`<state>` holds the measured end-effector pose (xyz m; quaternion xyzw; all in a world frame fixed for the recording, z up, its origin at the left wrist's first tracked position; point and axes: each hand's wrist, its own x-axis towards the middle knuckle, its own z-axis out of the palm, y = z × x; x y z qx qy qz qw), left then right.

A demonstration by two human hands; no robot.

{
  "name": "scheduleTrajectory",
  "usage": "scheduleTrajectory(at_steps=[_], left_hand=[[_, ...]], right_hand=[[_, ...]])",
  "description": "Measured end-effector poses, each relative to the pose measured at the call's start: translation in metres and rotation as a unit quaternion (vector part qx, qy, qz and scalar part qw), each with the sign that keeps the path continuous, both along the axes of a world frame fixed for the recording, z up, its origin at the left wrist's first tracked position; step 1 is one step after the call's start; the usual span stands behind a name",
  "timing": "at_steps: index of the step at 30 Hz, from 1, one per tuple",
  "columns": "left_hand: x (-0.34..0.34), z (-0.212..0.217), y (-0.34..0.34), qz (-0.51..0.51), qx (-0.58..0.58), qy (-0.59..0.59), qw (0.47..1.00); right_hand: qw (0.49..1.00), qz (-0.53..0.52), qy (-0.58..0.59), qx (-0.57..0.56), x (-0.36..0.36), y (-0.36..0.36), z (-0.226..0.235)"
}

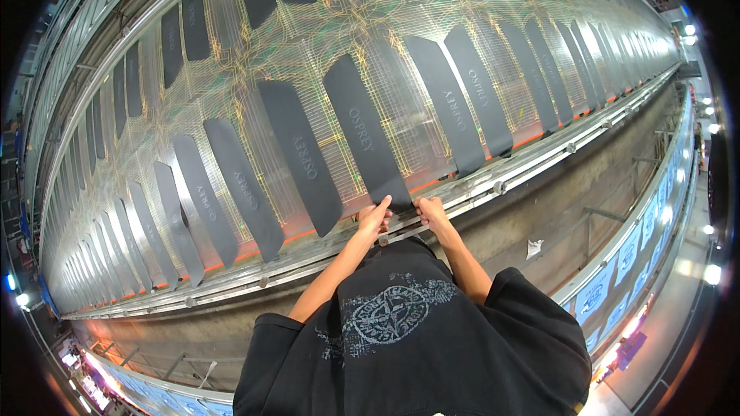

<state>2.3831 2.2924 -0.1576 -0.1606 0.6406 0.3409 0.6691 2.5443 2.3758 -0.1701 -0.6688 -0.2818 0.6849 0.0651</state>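
A long, dark grey strip with pale lettering is pinched at its near end by the left hand and right hand. Matching strips are laid beside it on the mesh belt; blue rectangular signs are hung below the belt's rail.

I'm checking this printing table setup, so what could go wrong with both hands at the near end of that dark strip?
1. The left hand and right hand pinch the dark strip at its near end only, so it may skew against the neighbouring strip.
2. Both hands work right at the metal rail, so fingers might snag there.
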Motion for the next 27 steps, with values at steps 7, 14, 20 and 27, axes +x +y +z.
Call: scheduleTrajectory(at_steps=[7,14,20,27], left_hand=[[-0.026,-0.028,0.007,0.112,0.052,-0.244,0.962],[-0.031,-0.011,0.017,0.099,0.108,-0.202,0.968],[-0.036,0.033,0.026,0.063,0.163,-0.073,0.982],[-0.111,0.271,0.048,0.143,0.425,0.190,0.874]], right_hand=[[0.994,0.101,-0.016,0.022,0.004,0.002,0.001],[0.979,0.079,0.114,-0.151,-0.025,0.029,0.038],[0.992,0.114,0.052,-0.012,-0.092,0.045,0.053],[0.914,0.107,0.161,0.357,-0.181,0.064,0.293]])
